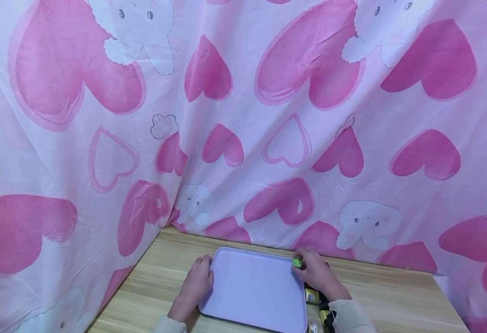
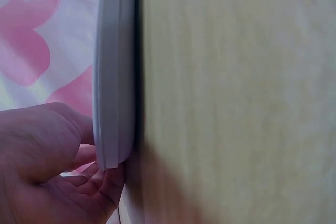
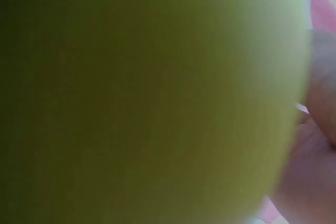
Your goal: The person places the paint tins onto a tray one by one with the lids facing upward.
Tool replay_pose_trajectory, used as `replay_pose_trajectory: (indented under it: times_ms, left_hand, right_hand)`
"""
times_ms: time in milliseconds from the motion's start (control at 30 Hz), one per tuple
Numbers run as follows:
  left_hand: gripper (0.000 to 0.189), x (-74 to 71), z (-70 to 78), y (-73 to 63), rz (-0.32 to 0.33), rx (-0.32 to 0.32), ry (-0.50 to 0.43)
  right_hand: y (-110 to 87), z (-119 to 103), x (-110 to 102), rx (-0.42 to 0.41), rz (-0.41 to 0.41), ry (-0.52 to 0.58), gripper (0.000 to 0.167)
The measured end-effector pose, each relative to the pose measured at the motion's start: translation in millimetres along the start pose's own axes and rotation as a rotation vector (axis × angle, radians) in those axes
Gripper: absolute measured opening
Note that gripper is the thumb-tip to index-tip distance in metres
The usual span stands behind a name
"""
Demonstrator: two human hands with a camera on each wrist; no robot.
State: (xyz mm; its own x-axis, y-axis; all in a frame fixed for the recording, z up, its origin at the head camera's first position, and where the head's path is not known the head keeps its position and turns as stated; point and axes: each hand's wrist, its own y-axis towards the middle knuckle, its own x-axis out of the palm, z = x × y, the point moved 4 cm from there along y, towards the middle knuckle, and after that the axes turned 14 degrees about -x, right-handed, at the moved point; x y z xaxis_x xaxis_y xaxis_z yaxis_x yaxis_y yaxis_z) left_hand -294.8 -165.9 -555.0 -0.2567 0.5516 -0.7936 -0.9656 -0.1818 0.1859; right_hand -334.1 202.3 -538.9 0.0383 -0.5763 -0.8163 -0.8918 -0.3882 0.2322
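A pale lilac rectangular tray point(image 1: 258, 286) lies on the wooden table. My left hand point(image 1: 196, 282) holds its left edge; in the left wrist view the thumb is at the tray's rim point(image 2: 107, 77) and the curled fingers reach under its corner. At the tray's far right corner, my right hand point(image 1: 316, 273) grips a small bright green rounded thing point(image 1: 297, 263), mostly hidden by the fingers. In the right wrist view a blurred yellow-green surface point(image 3: 157, 98) fills most of the picture, with part of the right hand point(image 3: 310, 171) beside it.
Several small yellow-labelled containers point(image 1: 312, 296) with dark parts stand along the tray's right side, partly under the right forearm. Wooden tabletop point(image 1: 393, 296) extends to the right. A pink heart-patterned curtain point(image 1: 277, 138) hangs behind and to the left of the table.
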Motion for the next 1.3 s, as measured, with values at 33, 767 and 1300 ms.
replay_pose_trajectory:
  times_ms: [33, 767, 1300]
  left_hand:
    - [0.028, -0.1, -0.3, 0.1, 0.004, 0.004, -0.002]
    - [0.025, 0.9, -3.0, 0.4, 0.008, -0.009, -0.007]
    - [0.022, 0.4, -2.7, -0.3, 0.027, 0.003, 0.001]
  right_hand:
    - [-0.2, -0.4, 0.2, -0.001, -0.001, 0.0, 0.028]
    - [-2.0, 0.7, -0.1, -0.002, -0.019, 0.029, 0.033]
    - [-21.6, 20.2, -28.0, 0.041, 0.034, 0.056, 0.033]
